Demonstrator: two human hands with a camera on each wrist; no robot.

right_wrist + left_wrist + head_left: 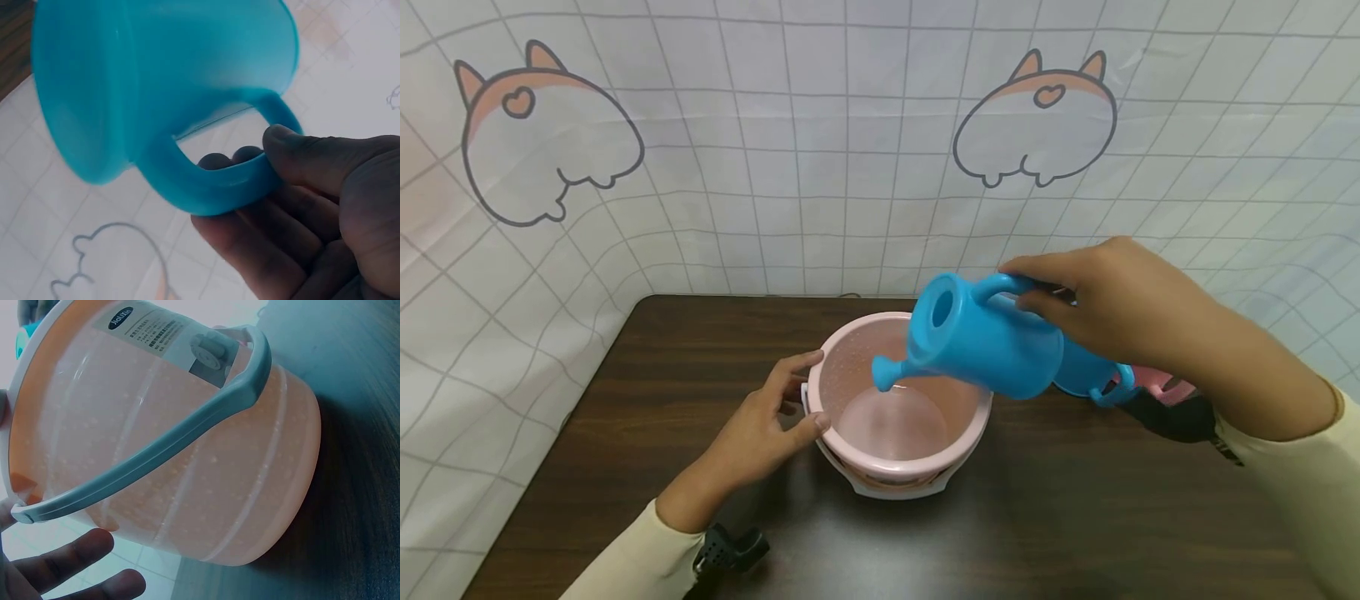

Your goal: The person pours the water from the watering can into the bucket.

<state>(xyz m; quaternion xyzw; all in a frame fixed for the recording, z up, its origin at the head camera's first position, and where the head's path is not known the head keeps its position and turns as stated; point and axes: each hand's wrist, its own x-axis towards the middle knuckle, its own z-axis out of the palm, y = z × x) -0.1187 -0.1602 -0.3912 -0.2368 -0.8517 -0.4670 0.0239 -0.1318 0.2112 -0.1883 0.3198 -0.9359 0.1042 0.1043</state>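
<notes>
My right hand [1120,300] grips the handle of a blue watering can [985,342], thumb on one side and fingers on the other in the right wrist view. The can is tilted above a pink bucket [898,471], its spout pointing down and left over the opening. I see no stream leaving the spout. My left hand [763,429] touches the bucket's left rim with thumb and index finger; two other fingers [119,584] extend loosely apart from the wall. The bucket stands upright, its pale carrying handle [144,469] hanging down the side. Whether water lies inside, I cannot tell.
Behind the right forearm, a blue container with a handle [1090,375] and a pink handled one [1161,383] stand partly hidden on the dark wooden table [700,350]. A white gridded cloth [805,150] with cartoon animals rises behind the table.
</notes>
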